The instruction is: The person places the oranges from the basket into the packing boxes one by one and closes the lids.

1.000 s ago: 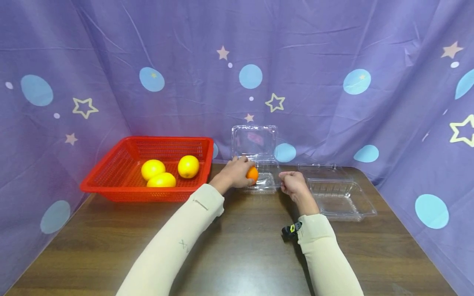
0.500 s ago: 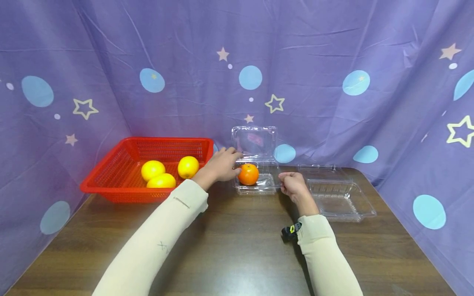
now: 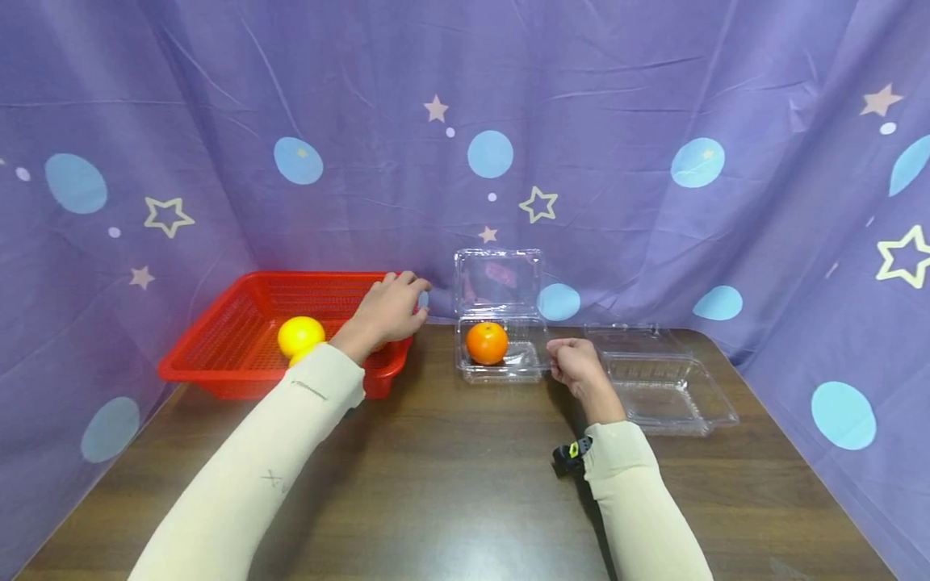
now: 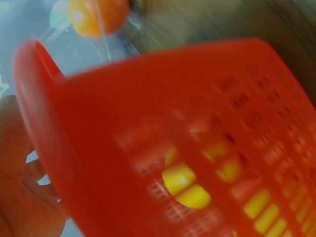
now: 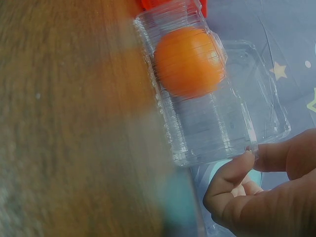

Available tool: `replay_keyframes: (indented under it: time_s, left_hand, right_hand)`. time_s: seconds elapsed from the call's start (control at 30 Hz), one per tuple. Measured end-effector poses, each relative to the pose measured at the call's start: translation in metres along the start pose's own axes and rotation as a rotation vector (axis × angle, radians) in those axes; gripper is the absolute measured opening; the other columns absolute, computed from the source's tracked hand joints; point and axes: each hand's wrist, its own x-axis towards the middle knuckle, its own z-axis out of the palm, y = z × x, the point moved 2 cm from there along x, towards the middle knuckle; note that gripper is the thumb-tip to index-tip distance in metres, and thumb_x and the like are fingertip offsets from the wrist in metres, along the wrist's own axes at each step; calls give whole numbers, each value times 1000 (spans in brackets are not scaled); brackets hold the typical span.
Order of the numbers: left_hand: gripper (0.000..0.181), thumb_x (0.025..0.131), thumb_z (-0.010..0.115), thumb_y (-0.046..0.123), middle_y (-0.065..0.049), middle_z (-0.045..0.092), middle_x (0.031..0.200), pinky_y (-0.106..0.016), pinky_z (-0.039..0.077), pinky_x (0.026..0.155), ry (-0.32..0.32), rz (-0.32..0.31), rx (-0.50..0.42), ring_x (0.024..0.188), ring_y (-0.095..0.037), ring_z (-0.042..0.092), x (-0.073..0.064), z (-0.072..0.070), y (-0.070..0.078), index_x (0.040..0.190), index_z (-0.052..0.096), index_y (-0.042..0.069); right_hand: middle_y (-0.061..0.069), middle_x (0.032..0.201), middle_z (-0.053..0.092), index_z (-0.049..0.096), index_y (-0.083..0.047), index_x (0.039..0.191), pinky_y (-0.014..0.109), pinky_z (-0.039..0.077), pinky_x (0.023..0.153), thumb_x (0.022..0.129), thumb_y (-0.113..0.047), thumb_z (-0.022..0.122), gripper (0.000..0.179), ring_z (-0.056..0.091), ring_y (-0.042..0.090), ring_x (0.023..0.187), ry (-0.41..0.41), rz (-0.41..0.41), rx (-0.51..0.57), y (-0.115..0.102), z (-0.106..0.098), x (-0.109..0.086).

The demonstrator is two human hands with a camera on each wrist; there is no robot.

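My left hand [image 3: 388, 309] hovers over the right rim of a red plastic basket [image 3: 211, 323], fingers loosely extended and holding nothing. In the left wrist view the hand [image 4: 22, 182] is partly hidden by the rim. Two yellow fruits [image 3: 300, 334] show in the basket; my left arm partly covers one. With thumb and finger, my right hand [image 3: 577, 365] pinches the right edge of a clear plastic clamshell container [image 3: 525, 359], whose lid stands raised at the back. An orange [image 3: 487, 344] sits in its left half; the right wrist view shows the orange [image 5: 187, 61] through the clear wall.
A second clear clamshell container [image 3: 672, 391], lid tipped back, lies to the right of my right hand. Everything stands on a brown wooden table [image 3: 465, 484]. A purple curtain [image 3: 617, 161] with stars and dots hangs right behind.
My left hand has let go of the orange inside the container and moved left to the basket, now covering the right-hand yellow fruit. The right hand has stayed in place.
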Motion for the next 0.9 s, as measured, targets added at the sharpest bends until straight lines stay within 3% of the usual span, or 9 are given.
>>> replay_keyframes:
  time_s: [0.17, 0.33, 0.7, 0.9]
  left_hand:
    - [41, 102, 50, 24, -19, 56, 134, -57, 44, 99, -11, -66, 0, 116, -41, 51, -6, 1, -23, 137, 59, 4]
    - [45, 99, 56, 24, -21, 54, 136, -58, 42, 103, -48, -118, -23, 118, -41, 49, -9, 5, -41, 139, 56, 3]
    - [67, 95, 66, 28, -26, 37, 154, -66, 38, 108, -244, -209, -80, 134, -46, 39, -16, 19, -63, 153, 43, 4]
    - [73, 92, 69, 24, -26, 31, 159, -67, 39, 106, -339, -254, -139, 133, -46, 37, -21, 29, -68, 157, 40, 8]
  right_hand:
    - [1, 76, 48, 52, 15, 123, 18, 43, 52, 100, 3, 49, 26, 45, 7, 61, -3, 3, 6, 1, -2, 2]
    - [1, 75, 47, 53, 15, 120, 17, 43, 51, 100, 3, 49, 24, 44, 7, 60, -5, 5, 11, 2, -2, 3]
    - [1, 76, 47, 52, 13, 120, 18, 42, 52, 100, 3, 49, 23, 44, 7, 60, -1, 1, 13, 2, -1, 3]
    - [2, 79, 48, 52, 14, 120, 18, 43, 52, 100, 2, 49, 23, 44, 7, 61, 2, 0, 9, 3, -1, 2]
